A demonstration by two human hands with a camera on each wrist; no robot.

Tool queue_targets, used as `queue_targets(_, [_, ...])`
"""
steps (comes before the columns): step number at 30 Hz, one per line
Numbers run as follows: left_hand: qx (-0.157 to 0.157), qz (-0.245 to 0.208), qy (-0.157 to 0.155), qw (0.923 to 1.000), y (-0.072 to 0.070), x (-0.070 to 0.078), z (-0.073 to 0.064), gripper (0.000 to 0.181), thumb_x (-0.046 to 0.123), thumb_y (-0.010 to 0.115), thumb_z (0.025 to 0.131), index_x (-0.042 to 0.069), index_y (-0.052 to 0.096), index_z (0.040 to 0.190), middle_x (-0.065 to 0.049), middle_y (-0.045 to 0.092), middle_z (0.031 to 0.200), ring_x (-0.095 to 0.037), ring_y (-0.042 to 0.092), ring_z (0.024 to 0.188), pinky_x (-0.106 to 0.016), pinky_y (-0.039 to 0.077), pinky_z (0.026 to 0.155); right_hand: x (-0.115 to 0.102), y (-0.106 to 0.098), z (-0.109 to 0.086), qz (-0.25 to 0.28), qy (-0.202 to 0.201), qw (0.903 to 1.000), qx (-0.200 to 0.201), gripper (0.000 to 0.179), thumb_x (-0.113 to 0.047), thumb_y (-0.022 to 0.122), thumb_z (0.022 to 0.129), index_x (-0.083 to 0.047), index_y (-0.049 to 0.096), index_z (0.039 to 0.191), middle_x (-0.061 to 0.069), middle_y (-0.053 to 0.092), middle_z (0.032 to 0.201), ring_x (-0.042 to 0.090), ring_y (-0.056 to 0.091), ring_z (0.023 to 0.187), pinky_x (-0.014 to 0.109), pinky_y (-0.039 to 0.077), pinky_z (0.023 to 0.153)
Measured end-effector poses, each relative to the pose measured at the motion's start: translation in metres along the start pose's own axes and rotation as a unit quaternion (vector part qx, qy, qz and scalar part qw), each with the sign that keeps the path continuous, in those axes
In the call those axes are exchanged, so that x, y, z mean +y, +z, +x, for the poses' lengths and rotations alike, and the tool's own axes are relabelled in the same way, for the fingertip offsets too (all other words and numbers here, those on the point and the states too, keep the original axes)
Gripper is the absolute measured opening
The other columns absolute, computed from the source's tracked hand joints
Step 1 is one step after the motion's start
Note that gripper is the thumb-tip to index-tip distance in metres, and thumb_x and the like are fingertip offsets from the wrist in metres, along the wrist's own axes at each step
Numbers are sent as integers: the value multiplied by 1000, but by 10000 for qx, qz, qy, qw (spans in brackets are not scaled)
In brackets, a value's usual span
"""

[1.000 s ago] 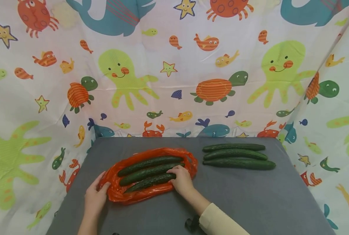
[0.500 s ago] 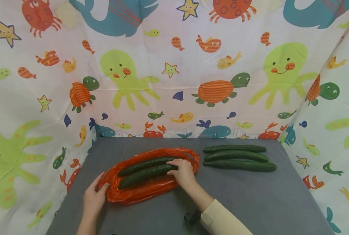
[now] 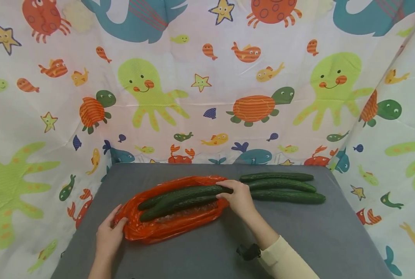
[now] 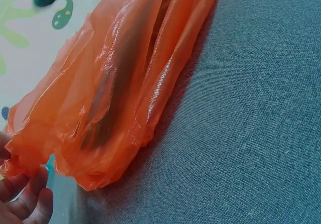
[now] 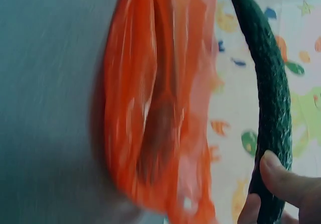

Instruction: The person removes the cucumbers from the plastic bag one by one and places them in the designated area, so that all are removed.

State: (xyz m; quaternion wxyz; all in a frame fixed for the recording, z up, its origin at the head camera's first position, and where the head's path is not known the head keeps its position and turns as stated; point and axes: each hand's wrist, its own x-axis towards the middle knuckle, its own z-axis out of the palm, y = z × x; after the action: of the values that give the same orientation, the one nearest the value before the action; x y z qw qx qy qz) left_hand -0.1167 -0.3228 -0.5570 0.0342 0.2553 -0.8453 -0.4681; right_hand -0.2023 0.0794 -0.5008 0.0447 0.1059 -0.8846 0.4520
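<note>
Orange-red plastic is crinkling into a long, open-mouthed bag (image 3: 172, 230) on the left half of the grey table (image 3: 179, 259). At its left end the left hand (image 3: 109, 232) is pinching a gathered fold of the film between thumb and fingers, as the left wrist view is showing close up. Over the bag's right end the right hand (image 3: 240, 197) is gripping one end of a held cucumber (image 5: 273, 93), the thumb lying along its bumpy dark green skin. That held cucumber is slanting leftward above the bag's opening, gently curved (in the right wrist view it is standing out well apart from the plastic, against the patterned cloth (image 3: 214, 128)). At least one more cucumber (image 3: 151, 204) is lying in the bag just behind it; the overlap is hiding how many there are. Through the film, both wrist views are showing a dark long shape, too blurred for detail. To the right of the bag, three loose cucumbers (image 3: 282, 185) are resting side by side, partly behind the right hand. A pale sleeve (image 3: 287, 259) is covering the right forearm, and a black object (image 3: 248, 252) is sitting by that wrist.
</note>
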Motion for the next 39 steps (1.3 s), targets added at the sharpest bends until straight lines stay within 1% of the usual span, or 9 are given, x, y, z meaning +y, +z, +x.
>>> queue_targets(13, [127,16,-29,9999,-2,-6,-1,54,31,58,102,23,45,154,-18,48,153,-40,50,133,-60,43,106,72,-97,-24,-676,743,9949,75,44,-27,82,83,-27,73,126,8,68,133,32,66,116,38,55,73])
queue_targets(15, [130,43,6,9999,-1,-6,-1,54,32,57,102,23,45,154,-19,49,152,-39,52,131,-59,44,105,87,-112,-30,-787,894,9928,84,45,-29,82,83,-25,72,127,11,67,134,27,68,86,32,48,59])
queue_targets(18, [101,74,11,9999,0,-7,0,54,34,57,102,24,44,154,-19,49,152,-39,53,130,-59,44,105,109,-133,-39,-947,1084,9896,81,46,-30,82,84,-24,71,129,17,66,134,15,42,50,28,35,46])
queue_targets(20, [83,80,16,9999,1,-8,0,55,34,57,103,23,44,154,-19,47,154,-37,53,130,-57,46,104,125,-145,-45,-1036,1228,9870,80,47,-31,81,84,-25,71,129,18,72,119,12,22,44,28,31,41])
queue_targets(23, [69,53,-35,10000,-1,-8,0,55,34,58,102,24,44,154,-18,47,153,-35,57,124,-52,51,98,149,-158,-52,-1153,1460,9825,25,48,-34,80,86,-24,69,132,11,73,90,10,22,42,27,31,39])
queue_targets(26, [33,60,-71,10000,-2,-7,0,55,35,57,103,24,43,155,-19,46,155,-37,56,127,-53,51,100,171,-167,-58,-1224,1786,9762,-99,50,-35,79,86,-21,68,134,11,65,71,11,24,43,28,32,40])
queue_targets(33, [8,-19,-139,9999,-2,-6,3,55,33,56,103,23,42,155,-21,40,158,-41,46,137,-61,42,107,204,-178,-61,-1606,1834,9693,-306,52,-34,81,85,-13,69,131,36,56,135,19,40,57,33,35,48])
queue_targets(36, [-11,4,-125,9999,-2,-7,3,55,33,57,103,24,42,155,-20,40,158,-41,46,138,-61,40,109,208,-180,-62,-1946,1648,9666,-257,51,-33,83,83,-11,71,128,36,53,138,42,58,86,46,48,61])
queue_targets(39, [-79,3,-66,9999,-1,-7,5,56,35,57,102,25,42,155,-20,40,158,-41,47,137,-61,41,108,207,-179,-64,-2276,1515,9616,-229,49,-25,83,83,-8,71,126,36,51,135,55,49,115,62,48,80])
